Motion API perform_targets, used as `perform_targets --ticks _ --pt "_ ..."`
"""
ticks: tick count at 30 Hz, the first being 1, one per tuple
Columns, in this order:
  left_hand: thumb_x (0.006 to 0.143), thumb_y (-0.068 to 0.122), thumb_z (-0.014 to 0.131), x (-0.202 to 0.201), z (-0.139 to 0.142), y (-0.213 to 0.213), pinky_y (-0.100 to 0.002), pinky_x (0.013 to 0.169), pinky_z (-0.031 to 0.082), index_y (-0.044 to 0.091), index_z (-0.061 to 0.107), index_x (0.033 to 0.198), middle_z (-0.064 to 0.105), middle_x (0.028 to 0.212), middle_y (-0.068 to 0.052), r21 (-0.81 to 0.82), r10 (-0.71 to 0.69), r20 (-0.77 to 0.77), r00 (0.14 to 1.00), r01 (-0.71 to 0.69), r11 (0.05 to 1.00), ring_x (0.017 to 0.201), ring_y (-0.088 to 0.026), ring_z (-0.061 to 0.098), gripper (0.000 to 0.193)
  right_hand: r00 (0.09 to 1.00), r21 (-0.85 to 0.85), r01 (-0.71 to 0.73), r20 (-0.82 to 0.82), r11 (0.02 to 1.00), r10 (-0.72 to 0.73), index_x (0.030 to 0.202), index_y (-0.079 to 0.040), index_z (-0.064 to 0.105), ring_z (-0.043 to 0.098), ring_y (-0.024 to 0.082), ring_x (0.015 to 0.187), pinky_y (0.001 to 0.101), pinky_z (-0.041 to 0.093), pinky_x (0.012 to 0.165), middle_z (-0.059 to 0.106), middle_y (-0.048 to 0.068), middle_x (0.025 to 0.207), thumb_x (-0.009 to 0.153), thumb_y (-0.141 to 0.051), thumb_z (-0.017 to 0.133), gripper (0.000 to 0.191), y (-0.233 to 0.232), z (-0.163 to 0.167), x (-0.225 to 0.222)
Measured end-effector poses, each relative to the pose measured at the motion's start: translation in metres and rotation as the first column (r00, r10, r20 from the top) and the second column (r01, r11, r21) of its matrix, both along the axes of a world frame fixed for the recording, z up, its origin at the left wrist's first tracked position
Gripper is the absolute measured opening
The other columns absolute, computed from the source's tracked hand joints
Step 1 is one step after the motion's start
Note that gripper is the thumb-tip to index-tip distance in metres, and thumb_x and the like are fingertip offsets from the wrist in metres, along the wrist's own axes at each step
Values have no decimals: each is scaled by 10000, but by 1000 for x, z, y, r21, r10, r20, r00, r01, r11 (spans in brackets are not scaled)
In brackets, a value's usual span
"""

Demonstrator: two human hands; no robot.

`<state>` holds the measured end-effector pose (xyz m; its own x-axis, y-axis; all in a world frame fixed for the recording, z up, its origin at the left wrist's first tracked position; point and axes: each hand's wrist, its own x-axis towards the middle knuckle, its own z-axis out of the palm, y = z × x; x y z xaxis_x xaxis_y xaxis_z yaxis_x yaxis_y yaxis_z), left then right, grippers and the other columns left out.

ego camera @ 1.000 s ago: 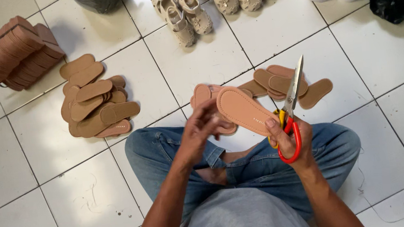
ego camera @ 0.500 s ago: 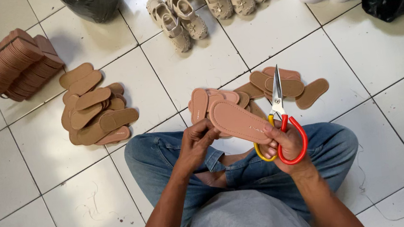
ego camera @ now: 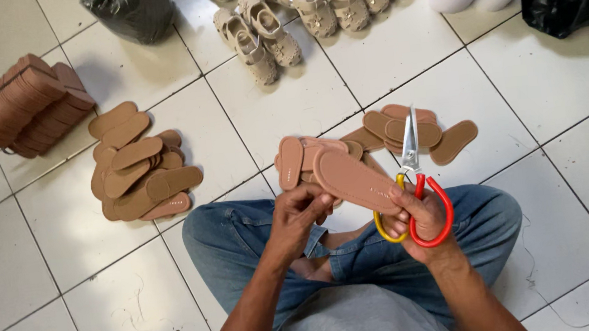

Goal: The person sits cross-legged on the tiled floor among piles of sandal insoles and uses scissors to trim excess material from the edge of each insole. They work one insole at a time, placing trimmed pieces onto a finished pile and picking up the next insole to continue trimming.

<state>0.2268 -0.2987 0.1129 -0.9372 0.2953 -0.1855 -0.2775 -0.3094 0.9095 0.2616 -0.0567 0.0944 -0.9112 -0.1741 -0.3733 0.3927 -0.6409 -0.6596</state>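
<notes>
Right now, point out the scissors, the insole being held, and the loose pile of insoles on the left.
scissors [ego camera: 409, 149], head view, on the closed blades.
held insole [ego camera: 353, 180], head view, middle of its tan surface.
loose insole pile [ego camera: 138, 175], head view, a top insole near the pile's middle.

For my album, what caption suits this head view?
Seated on a tiled floor, left hand holds a tan insole; right hand grips scissors.
</notes>
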Motion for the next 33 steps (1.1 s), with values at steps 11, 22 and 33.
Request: perform_targets --ticks 11,22,33 --pt "948 183 723 -9 16 -12 -346 975 560 26 754 1019 714 1103 -55 131 -43 -187 981 68 989 1071 -185 681 174 990 -21 -108 85 994 110 857 -66 546 476 116 487 270 397 448 491 0 609 1092 -387 530 398 -6 -20 11" --pt "951 159 728 -8 0 -18 -321 895 580 17 777 989 782 994 -87 73 111 68 991 -116 991 936 -161 707 155 686 259 -653 -197 712 701 1178 131 669 584 148 670 268 495 620 585 67 768 943 -790 400 988 32 46 21" --pt "946 152 731 4 -13 -25 -358 906 607 6 770 979 762 986 -88 170 76 69 995 -87 982 945 -175 717 154 741 182 -616 -195 766 642 1078 125 694 526 120 589 237 432 519 539 34 720 954 -763 504 916 40 -15 34"
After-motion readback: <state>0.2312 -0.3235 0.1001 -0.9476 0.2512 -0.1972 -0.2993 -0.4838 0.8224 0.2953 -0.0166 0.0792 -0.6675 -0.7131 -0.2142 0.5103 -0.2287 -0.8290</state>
